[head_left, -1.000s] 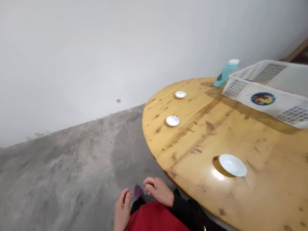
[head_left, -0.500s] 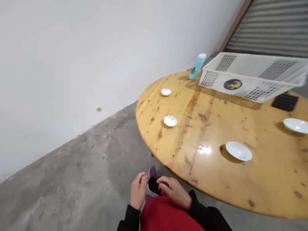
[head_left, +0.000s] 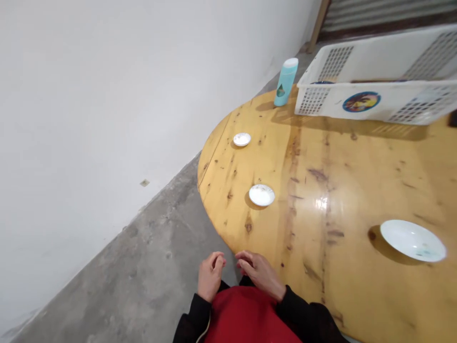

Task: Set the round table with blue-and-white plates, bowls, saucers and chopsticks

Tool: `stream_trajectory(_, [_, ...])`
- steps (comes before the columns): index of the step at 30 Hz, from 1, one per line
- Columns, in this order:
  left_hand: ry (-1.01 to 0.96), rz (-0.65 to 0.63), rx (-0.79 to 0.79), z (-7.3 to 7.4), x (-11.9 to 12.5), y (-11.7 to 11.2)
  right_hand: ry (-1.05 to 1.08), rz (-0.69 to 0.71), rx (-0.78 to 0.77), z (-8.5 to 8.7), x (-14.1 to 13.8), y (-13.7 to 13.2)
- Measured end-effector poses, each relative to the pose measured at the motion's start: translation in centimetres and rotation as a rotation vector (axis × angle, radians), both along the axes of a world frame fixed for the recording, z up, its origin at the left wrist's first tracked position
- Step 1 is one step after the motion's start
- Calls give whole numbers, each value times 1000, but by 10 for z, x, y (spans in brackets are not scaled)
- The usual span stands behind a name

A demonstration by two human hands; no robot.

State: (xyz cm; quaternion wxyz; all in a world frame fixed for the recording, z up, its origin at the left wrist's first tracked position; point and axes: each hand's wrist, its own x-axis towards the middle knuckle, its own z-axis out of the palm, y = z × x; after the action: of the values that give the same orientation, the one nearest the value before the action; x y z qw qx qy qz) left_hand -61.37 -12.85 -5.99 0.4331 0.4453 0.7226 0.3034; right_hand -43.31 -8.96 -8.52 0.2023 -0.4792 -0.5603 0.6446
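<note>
My left hand (head_left: 210, 275) hangs in front of my body, over the grey floor by the table edge. Its fingers curl loosely, apart from the thumb, and hold nothing. Beside it, my right hand (head_left: 260, 274) is likewise loosely curled and empty, at the rim of the round wooden table (head_left: 300, 162). Nearest to both hands is a small white dish (head_left: 262, 195). Another small white dish (head_left: 242, 139) sits farther back on the left. To the right of my right hand lies a larger white plate (head_left: 413, 240) with a faint greenish mark.
A light-blue bottle with a white cap (head_left: 286, 82) stands at the table's far edge. Next to it is a white plastic basket (head_left: 335, 101) with a round picture label. A white wall (head_left: 107, 95) runs along the left, with a concrete floor (head_left: 143, 271) below.
My view has moved closer to the table and turned, so the larger plate and basket sit farther right. A second plate has left the view. Both hands stay empty, now nearer the rim.
</note>
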Motion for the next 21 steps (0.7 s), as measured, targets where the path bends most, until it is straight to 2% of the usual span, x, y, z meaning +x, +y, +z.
stream_trajectory(4, [-20,-77,-22,-2,-4,47,28,-106,-24,0,0,8])
stream_trajectory(7, [-50,-118,-39,-2,-14,98,10,-220,-58,2,0,11])
stream_trajectory(10, [-93,-151,-5,1,-23,167,-1,-385,-115,0,-2,16])
stream_trajectory(14, [-130,-201,10,0,-26,272,-29,-612,-196,-4,-13,33])
stream_trajectory(18, [-150,-269,-19,-13,-25,370,-77,-800,-240,-2,-41,62])
stream_trajectory(21, [-142,-321,-41,-26,-23,434,-116,-892,-251,4,-67,81])
